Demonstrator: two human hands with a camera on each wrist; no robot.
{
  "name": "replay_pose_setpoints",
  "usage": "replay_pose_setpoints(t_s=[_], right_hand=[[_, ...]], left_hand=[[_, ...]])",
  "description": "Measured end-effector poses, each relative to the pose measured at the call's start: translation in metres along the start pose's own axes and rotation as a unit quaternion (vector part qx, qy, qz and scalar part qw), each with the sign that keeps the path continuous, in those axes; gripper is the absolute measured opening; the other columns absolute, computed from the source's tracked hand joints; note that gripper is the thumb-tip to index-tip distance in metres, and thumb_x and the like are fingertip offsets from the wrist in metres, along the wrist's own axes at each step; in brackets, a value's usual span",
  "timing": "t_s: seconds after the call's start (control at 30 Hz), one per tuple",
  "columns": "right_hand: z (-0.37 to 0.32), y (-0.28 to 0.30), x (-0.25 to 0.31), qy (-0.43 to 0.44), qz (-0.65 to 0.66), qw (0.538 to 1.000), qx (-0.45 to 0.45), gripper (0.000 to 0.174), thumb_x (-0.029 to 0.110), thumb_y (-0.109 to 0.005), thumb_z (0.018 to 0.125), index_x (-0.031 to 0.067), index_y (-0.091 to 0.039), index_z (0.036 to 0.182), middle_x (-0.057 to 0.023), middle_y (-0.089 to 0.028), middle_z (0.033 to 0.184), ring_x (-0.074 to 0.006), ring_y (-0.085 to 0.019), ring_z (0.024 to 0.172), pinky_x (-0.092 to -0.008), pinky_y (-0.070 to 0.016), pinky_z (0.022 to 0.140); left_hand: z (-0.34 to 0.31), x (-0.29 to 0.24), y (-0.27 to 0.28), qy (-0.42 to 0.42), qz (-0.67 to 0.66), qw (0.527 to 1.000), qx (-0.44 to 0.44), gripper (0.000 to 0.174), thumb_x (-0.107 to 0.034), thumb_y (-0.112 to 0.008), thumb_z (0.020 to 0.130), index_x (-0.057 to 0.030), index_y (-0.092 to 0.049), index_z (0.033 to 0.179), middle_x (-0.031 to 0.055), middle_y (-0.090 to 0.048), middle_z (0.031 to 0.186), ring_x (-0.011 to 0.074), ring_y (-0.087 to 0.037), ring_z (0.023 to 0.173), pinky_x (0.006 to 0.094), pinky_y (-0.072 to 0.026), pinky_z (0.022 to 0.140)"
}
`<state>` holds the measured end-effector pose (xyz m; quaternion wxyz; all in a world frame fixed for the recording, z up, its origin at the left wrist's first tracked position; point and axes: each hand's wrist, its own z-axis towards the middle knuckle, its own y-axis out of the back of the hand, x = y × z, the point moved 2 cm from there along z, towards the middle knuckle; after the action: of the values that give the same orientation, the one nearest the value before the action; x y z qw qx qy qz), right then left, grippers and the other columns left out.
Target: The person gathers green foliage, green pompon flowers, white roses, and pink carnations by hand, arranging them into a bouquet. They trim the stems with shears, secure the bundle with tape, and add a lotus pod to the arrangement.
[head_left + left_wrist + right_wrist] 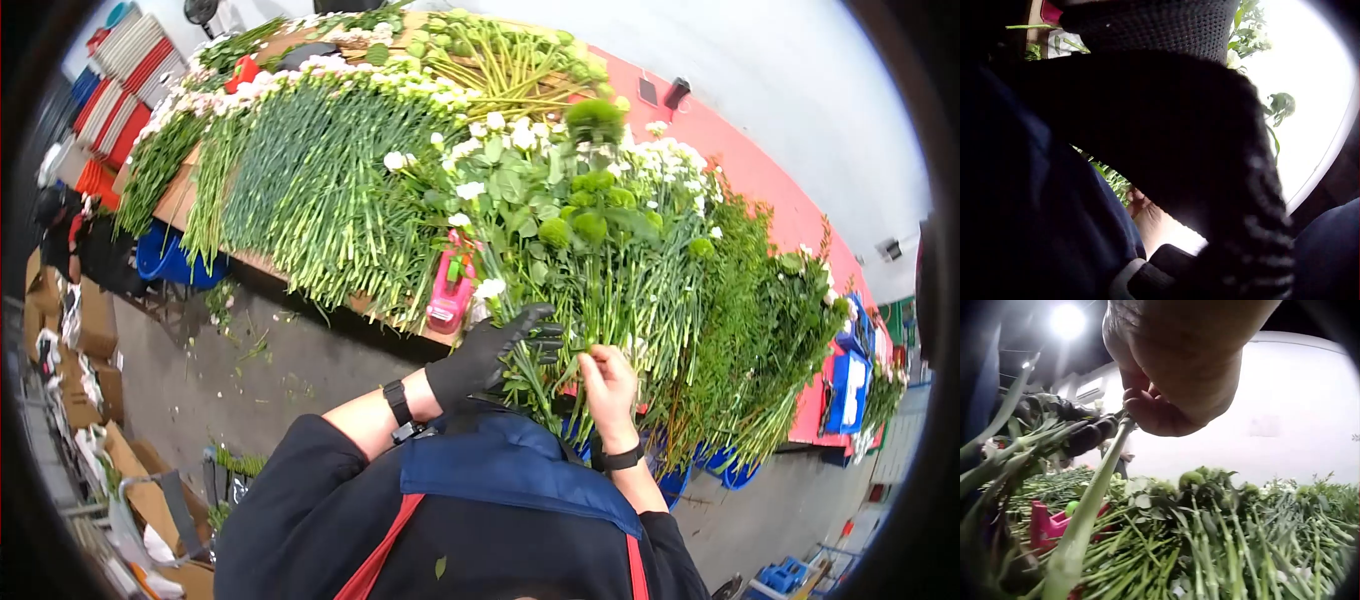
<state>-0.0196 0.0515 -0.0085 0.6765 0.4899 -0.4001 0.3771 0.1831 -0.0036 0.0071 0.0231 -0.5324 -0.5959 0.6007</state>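
Note:
My left hand (488, 358), in a black glove, has its fingers curled round a bunch of leafy green stems (530, 390) in the head view. Beside it, my bare right hand (610, 392) pinches a green stem between thumb and fingers. The right wrist view shows that thick stem (1088, 509) running down from the right hand (1179, 375), with gloved fingers (1090, 436) round other stems at the left. Dark glove fabric (1160, 119) fills much of the left wrist view. A blurred green pompom bloom (593, 120) stands above the bunch; whose stem it tops, I cannot tell.
A pink holder (451, 295) lies near the table's front edge. Long-stemmed flowers (330, 190) cover the table to the left, with ferny greens (735, 320) to the right. Blue buckets (175, 258) stand below, and another person (70, 225) is at the far left.

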Motion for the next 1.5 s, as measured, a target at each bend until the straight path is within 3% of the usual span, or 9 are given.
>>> replay_pose_setpoints(t_s=[0.17,0.27,0.4,0.6,0.7,0.9,1.03,1.3,1.5], right_hand=[[-0.004,-0.044,0.021,-0.036,0.038,0.992,0.112,0.008,0.001,-0.068,0.084,-0.0024,-0.065,0.091,-0.0050,-0.057,0.076,-0.0096,-0.055,0.064,-0.0229,-0.0436,0.056],[-0.006,-0.058,0.030,0.005,-0.025,0.990,0.141,0.012,-0.001,-0.066,0.083,-0.0034,-0.065,0.095,-0.0085,-0.060,0.080,-0.0147,-0.059,0.068,-0.0254,-0.0465,0.061],[-0.010,-0.086,0.045,0.096,-0.013,0.981,0.166,0.015,-0.002,-0.064,0.084,-0.0036,-0.065,0.098,-0.0118,-0.062,0.082,-0.0243,-0.061,0.074,-0.0301,-0.0486,0.067],[0.017,-0.104,0.026,-0.158,0.056,0.965,0.202,0.013,0.007,-0.062,0.089,0.0010,-0.070,0.097,-0.0018,-0.065,0.081,-0.0081,-0.062,0.070,-0.0232,-0.0500,0.061],[0.055,-0.110,-0.015,-0.048,-0.182,0.978,0.086,0.017,0.013,-0.064,0.086,0.0012,-0.070,0.095,-0.0140,-0.068,0.086,-0.0237,-0.066,0.076,-0.0319,-0.0522,0.071],[0.099,-0.164,-0.027,0.182,-0.404,0.896,0.016,0.029,0.025,-0.071,0.081,0.0056,-0.068,0.103,-0.0137,-0.066,0.086,-0.0327,-0.061,0.087,-0.0415,-0.0496,0.079],[0.114,-0.176,-0.046,-0.025,-0.455,0.883,0.111,0.034,0.031,-0.069,0.081,0.0072,-0.066,0.105,-0.0147,-0.065,0.099,-0.0323,-0.058,0.099,-0.0450,-0.0455,0.085],[0.123,-0.175,-0.057,0.032,-0.502,0.856,0.120,0.025,0.027,-0.071,0.079,0.0040,-0.066,0.086,-0.0156,-0.062,0.091,-0.0337,-0.060,0.091,-0.0452,-0.0470,0.079],[0.122,-0.159,-0.070,-0.012,-0.240,0.971,0.005,0.024,0.020,-0.072,0.080,-0.0009,-0.063,0.084,-0.0131,-0.055,0.084,-0.0286,-0.056,0.077,-0.0376,-0.0467,0.073]], left_hand=[[-0.019,-0.004,0.020,-0.369,0.535,0.756,0.080,0.054,-0.004,-0.045,0.097,-0.0146,-0.031,0.148,0.0110,-0.041,0.147,0.0256,-0.049,0.128,0.0368,-0.0373,0.107],[-0.029,-0.008,0.028,-0.190,0.310,0.929,0.074,0.052,-0.006,-0.047,0.098,-0.0172,-0.034,0.147,0.0114,-0.038,0.149,0.0254,-0.049,0.127,0.0359,-0.0368,0.107],[-0.043,-0.018,0.035,-0.110,0.170,0.978,0.039,0.046,-0.027,-0.045,0.102,-0.0049,-0.039,0.142,0.0096,-0.055,0.134,0.0165,-0.049,0.124,0.0332,-0.0359,0.107],[-0.078,-0.034,0.067,-0.226,0.217,0.948,-0.063,0.046,-0.036,-0.048,0.100,-0.0024,-0.050,0.132,0.0047,-0.063,0.104,0.0145,-0.060,0.101,0.0311,-0.0471,0.092],[-0.092,-0.037,0.090,-0.083,-0.077,0.991,-0.074,0.049,-0.036,-0.048,0.100,-0.0025,-0.044,0.135,0.0039,-0.058,0.087,0.0183,-0.063,0.093,0.0329,-0.0500,0.087],[-0.117,-0.046,0.122,-0.083,-0.031,0.989,-0.121,0.048,-0.038,-0.046,0.101,-0.0046,-0.043,0.136,0.0021,-0.052,0.081,0.0197,-0.064,0.090,0.0341,-0.0515,0.084],[-0.129,-0.048,0.137,-0.079,-0.050,0.988,-0.124,0.050,-0.036,-0.042,0.102,-0.0020,-0.039,0.138,0.0023,-0.050,0.083,0.0185,-0.061,0.093,0.0354,-0.0501,0.087],[-0.133,-0.045,0.142,-0.106,-0.132,0.977,-0.127,0.052,-0.037,-0.047,0.100,-0.0024,-0.039,0.138,0.0024,-0.053,0.081,0.0217,-0.063,0.094,0.0378,-0.0505,0.091],[-0.130,-0.048,0.134,-0.083,-0.088,0.984,-0.132,0.051,-0.035,-0.047,0.100,-0.0029,-0.037,0.139,0.0017,-0.050,0.086,0.0214,-0.063,0.097,0.0389,-0.0501,0.094]])
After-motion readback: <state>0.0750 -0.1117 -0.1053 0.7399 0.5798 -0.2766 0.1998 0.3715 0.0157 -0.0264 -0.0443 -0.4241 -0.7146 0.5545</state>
